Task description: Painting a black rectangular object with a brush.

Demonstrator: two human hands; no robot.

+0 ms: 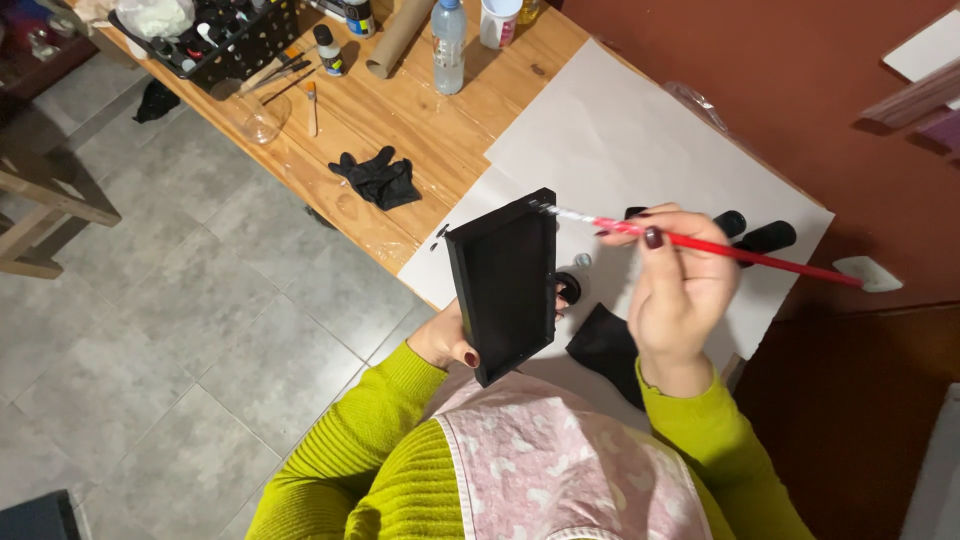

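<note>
R hand gripping red brush, bristles touching tray's top edge; L hand clamping black tray — keeping it steady, strokes light imo.

One black tray. One red-handled brush in use, and two more brushes lying on the bench. One black glove. One clear water bottle. One cardboard tube. One white cup. One black crate of paint pots.
</note>
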